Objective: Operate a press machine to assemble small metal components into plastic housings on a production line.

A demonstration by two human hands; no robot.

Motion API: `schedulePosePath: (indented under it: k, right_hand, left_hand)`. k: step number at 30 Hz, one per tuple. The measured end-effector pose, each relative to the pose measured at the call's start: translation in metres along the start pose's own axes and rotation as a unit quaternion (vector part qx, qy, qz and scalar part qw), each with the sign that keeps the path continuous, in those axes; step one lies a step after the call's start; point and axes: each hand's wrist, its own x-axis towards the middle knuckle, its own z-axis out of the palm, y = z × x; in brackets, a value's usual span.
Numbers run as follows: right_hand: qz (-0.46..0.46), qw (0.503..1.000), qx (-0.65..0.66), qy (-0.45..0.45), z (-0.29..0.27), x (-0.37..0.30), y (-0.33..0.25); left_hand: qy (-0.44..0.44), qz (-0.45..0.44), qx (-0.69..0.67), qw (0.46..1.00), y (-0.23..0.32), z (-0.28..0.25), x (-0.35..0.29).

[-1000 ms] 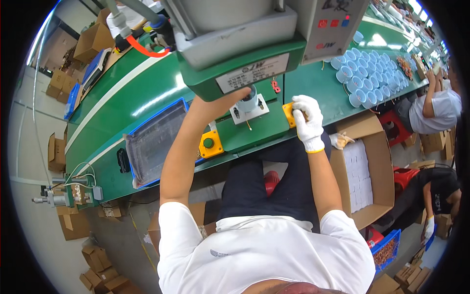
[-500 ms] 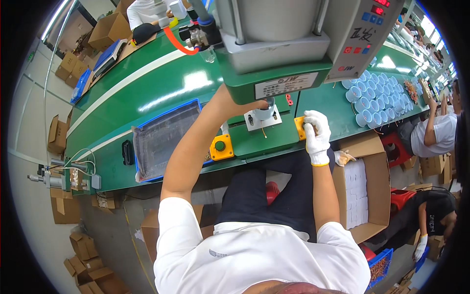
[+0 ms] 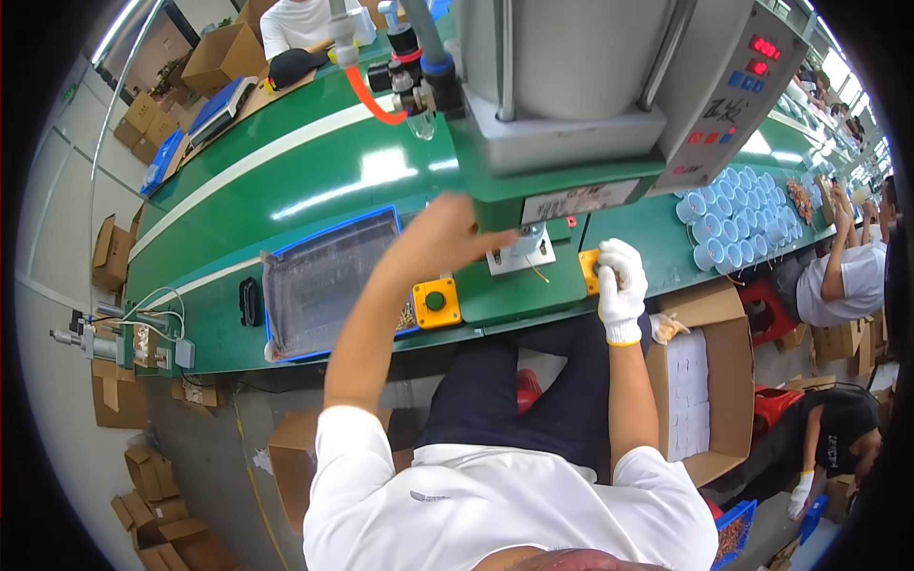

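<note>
Under the head of a green bench press (image 3: 571, 181), a pale blue cup (image 3: 526, 246) sits on a metal plate (image 3: 545, 257), with a thin wire trailing from it toward me. My left hand (image 3: 446, 233) is bare and smeared by motion. One digit stretches toward the cup's left side, and nothing shows in the hand. Whether that tip still touches the cup, I cannot tell. My right hand (image 3: 621, 290), in a white knit glove, has its fingers curled over a yellow button box (image 3: 589, 272), hiding its button. A second yellow button box (image 3: 436, 303) with a green button stands left of the press.
A blue-rimmed tray (image 3: 328, 285) lies at left. Rows of pale blue cups (image 3: 733, 224) stand at right on the green bench (image 3: 228, 228). A cardboard box (image 3: 731, 381) of white packets is beside my right leg. Other people sit along the right.
My left hand has drawn back to the left from the cup, its fingers coming off the rim. My right hand stays at the button box. The whole view has shifted slightly.
</note>
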Motion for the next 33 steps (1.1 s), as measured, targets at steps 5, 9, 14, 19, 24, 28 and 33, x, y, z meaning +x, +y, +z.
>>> schedulePosePath:
  k: [5,9,14,19,24,28,33]
  right_hand:
    - [-0.045,0.999,0.013,0.014,0.013,0.007,-0.004]
    - [-0.047,0.995,-0.081,0.019,0.007,0.003,-0.004]
    - [-0.029,0.997,-0.075,-0.016,0.008,-0.004,0.002]
    - [0.131,0.974,0.181,0.024,0.009,-0.018,0.022]
    - [0.151,0.970,0.190,0.023,0.010,-0.021,0.031]
    - [0.156,0.967,0.203,0.013,0.008,-0.015,0.029]
    - [0.153,0.967,0.205,0.019,0.008,-0.018,0.030]
  left_hand:
    - [0.299,-0.013,0.121,0.947,-0.060,0.081,-0.138]
    - [0.340,0.056,0.197,0.918,-0.058,0.085,-0.145]
    - [0.284,0.102,0.199,0.933,-0.069,0.060,-0.136]
    - [0.302,-0.069,0.162,0.937,-0.106,0.039,-0.153]
    - [0.183,-0.124,0.178,0.959,-0.119,0.035,-0.158]
    - [0.121,-0.168,0.149,0.967,-0.108,0.026,-0.156]
    - [0.099,-0.143,0.132,0.976,-0.114,0.036,-0.162]
